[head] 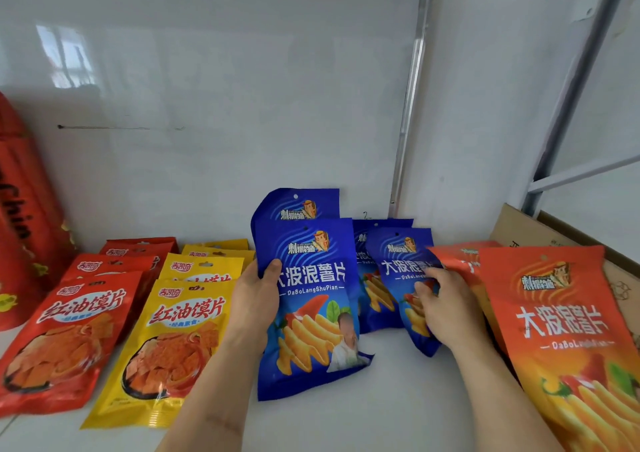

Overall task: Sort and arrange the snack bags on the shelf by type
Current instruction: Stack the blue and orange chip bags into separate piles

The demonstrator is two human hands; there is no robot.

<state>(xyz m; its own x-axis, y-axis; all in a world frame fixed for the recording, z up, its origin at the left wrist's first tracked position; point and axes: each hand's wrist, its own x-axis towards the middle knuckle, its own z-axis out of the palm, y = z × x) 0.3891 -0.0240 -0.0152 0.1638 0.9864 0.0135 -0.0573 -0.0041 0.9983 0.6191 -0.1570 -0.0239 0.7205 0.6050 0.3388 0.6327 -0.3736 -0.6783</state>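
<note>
a blue snack bag [311, 299] is being pinched at its left edge by the left hand [254, 299], mid-shelf; another blue bag [403, 278] is being gripped by the right hand [446, 309]. the leaning blue stacks behind could be toppled if either bag is being tugged carelessly.

Two bare forearms, no sleeves, left hand [254, 299] and right hand [446, 308] without gloves, rings or watch
</note>
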